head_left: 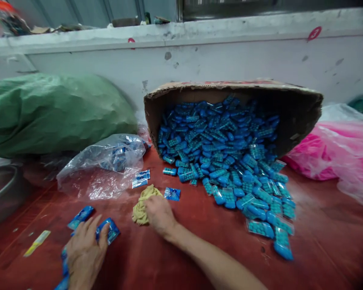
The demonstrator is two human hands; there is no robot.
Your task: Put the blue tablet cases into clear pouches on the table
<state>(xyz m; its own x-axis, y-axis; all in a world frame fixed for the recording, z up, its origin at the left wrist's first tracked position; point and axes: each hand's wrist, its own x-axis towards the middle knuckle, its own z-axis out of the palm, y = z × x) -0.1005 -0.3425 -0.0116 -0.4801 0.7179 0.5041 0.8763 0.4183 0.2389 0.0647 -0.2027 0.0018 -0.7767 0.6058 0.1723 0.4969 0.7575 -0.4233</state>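
Note:
My right hand [159,213] is closed on a crumpled yellow cloth [142,209] that lies on the red tabletop. Just beyond that hand is a small blue packet [172,194]. My left hand [86,249] rests low at the left with thumb and fingers apart, over and among several blue packets. One shiny blue packet [111,232] shows beside its thumb, and another blue packet [81,216] sticks out past the fingertips. More blue packets [64,262] lie partly hidden along the hand's left side.
A cardboard box [302,121] on its side spills many blue packets of round beads [230,161] onto the table [199,245]. Left stand a clear plastic bag [93,177], a green sack [54,112] and a grey basin [9,193]. Pink bags [326,149] lie right.

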